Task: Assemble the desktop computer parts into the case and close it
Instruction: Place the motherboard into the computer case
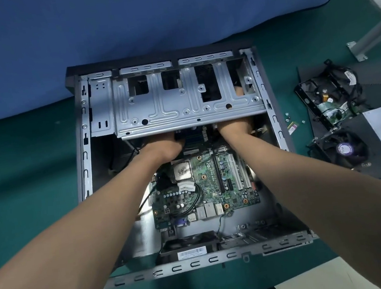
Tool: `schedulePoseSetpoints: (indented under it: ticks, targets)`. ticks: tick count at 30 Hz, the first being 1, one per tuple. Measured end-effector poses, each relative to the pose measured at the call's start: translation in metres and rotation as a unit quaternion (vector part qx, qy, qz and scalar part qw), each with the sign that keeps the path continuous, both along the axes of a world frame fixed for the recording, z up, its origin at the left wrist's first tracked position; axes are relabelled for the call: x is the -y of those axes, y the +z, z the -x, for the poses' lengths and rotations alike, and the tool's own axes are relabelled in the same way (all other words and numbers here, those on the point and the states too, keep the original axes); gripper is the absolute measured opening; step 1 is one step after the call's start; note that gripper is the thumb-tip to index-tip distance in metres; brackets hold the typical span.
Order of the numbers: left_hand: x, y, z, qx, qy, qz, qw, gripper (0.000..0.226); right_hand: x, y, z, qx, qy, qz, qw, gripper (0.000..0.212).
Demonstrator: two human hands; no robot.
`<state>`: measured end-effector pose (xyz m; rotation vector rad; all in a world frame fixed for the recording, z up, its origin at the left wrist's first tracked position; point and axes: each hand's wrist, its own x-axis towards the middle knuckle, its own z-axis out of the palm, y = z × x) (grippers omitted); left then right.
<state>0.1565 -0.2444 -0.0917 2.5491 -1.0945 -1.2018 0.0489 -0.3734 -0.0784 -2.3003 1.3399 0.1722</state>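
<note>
Grey steel desktop case (84, 158) is lying open on its side, mid-tabletop, lid off. It is looking heavy and stiff with sharp stamped rails, so it is best gripped by the outer frame edges.

Silver sheet-metal drive cage (180, 111) is spanning the far end of the case; rigid, with thin edges.

Green motherboard (214, 185) is sitting on the case floor, bare processor showing. It is fragile, so holding by the board edges only, never by chips or slots.

Left hand (163, 145) and right hand (233, 129) are both reaching under the near lip of the cage. Fingers are hidden there, so I cannot tell whether they are gripping anything.

Black drive bracket with cables (324, 100) is waiting right of the case; black round cooler fan (345, 150) is lying just nearer. Both are looking light; blades and wires are delicate, so taking them by the frame.

Small memory stick (293, 128) and tiny silver screws (287, 117) are lying just beside the right case wall. Screws are probably rolling easily.

Blue cloth (96, 23) is covering the far side. Green tabletop (18, 167) is looking flat and matte. A grey metal leg (373, 33) is standing far right.
</note>
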Motion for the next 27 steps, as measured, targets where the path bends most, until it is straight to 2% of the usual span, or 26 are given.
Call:
schedulePoseSetpoints:
  ticks: [1,2,3,5,7,9,10,11,12,14,16,17,19,20,23,26,27]
  targets:
    - [-0.006,-0.001,0.002,0.008,-0.003,-0.004,1.000,0.060,-0.006,0.004,0.003,0.034,0.013,0.003,0.999,0.023]
    - [-0.011,0.000,0.004,0.023,-0.009,-0.001,1.000,0.059,-0.014,0.009,0.009,0.008,0.028,-0.008,1.000,0.019]
    - [-0.016,0.001,0.007,0.039,-0.014,0.007,0.999,0.056,-0.019,0.009,0.016,-0.020,0.037,-0.021,0.999,0.017]
    - [-0.023,0.008,0.014,0.070,-0.015,0.021,0.997,0.052,-0.032,0.014,0.032,-0.013,0.043,-0.048,0.998,0.018]
    - [-0.032,0.014,0.024,0.096,-0.016,0.034,0.995,0.049,-0.046,0.020,0.044,-0.014,0.079,0.000,0.997,0.008]
    - [-0.040,0.017,0.037,0.102,-0.008,0.078,0.992,0.048,-0.057,0.019,0.058,-0.026,0.172,0.119,0.978,0.041]
    - [-0.045,0.018,0.045,0.096,0.000,0.106,0.990,0.047,-0.062,0.021,0.066,-0.011,0.219,0.165,0.962,0.049]
    - [-0.049,0.020,0.052,0.078,0.010,0.127,0.989,0.045,-0.067,0.024,0.074,-0.001,0.266,0.173,0.948,0.049]
    - [-0.052,0.020,0.058,0.058,0.016,0.142,0.988,0.042,-0.070,0.026,0.083,-0.003,0.316,0.152,0.937,0.046]
    - [-0.060,0.020,0.070,0.022,0.003,0.135,0.991,0.035,-0.075,0.028,0.097,-0.039,0.373,0.039,0.926,0.043]
    - [-0.066,0.022,0.078,0.024,-0.038,0.107,0.993,0.037,-0.074,0.032,0.104,-0.063,0.352,-0.075,0.931,0.043]
    - [-0.069,0.023,0.081,0.043,-0.060,0.095,0.993,0.039,-0.074,0.034,0.104,-0.045,0.327,-0.096,0.939,0.047]
    - [-0.073,0.026,0.084,0.091,-0.094,0.091,0.987,0.043,-0.078,0.037,0.102,0.008,0.254,-0.079,0.964,0.060]
    - [-0.074,0.027,0.085,0.110,-0.101,0.101,0.984,0.044,-0.082,0.038,0.102,0.022,0.220,-0.061,0.973,0.058]
    - [-0.076,0.033,0.090,0.153,-0.114,0.115,0.975,0.045,-0.095,0.040,0.105,-0.017,0.201,-0.040,0.979,0.050]
    - [-0.081,0.037,0.096,0.219,-0.133,0.106,0.961,0.061,-0.099,0.044,0.108,-0.030,0.187,0.022,0.982,0.063]
    - [-0.082,0.039,0.097,0.239,-0.137,0.118,0.954,0.062,-0.099,0.047,0.107,-0.033,0.192,0.038,0.980,0.061]
